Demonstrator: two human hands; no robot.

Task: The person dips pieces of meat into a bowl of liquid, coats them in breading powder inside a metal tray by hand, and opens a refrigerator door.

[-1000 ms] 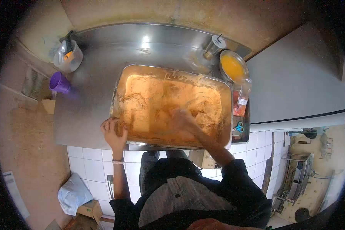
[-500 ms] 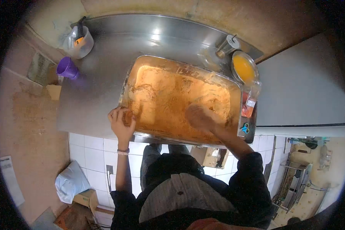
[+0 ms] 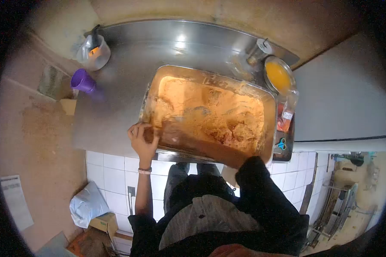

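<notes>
A large metal tray (image 3: 268, 124) holds an orange-tan, crumbly powder mixture (image 3: 218, 103), with darker lumps toward its right front. My left hand (image 3: 144, 140) has its fingers curled over the tray's near-left corner. Inside the tray, my right hand (image 3: 172, 132) lies low in the mixture near the front left, its forearm stretched along the front side. Motion smears its fingers, so their shape is unclear.
Beyond the tray's right end stand a bowl of yellow liquid (image 3: 278, 77), a clear canister (image 3: 258, 51), a red packet (image 3: 284, 120) and blue scissors (image 3: 281, 144). A purple cup (image 3: 83, 80) and a white tub (image 3: 96, 55) occupy the counter's left side.
My right hand has swept left across the tray from the right-centre. Lumpy, disturbed mixture now shows where it was. My left hand stays at the corner; the whole view has shifted slightly.
</notes>
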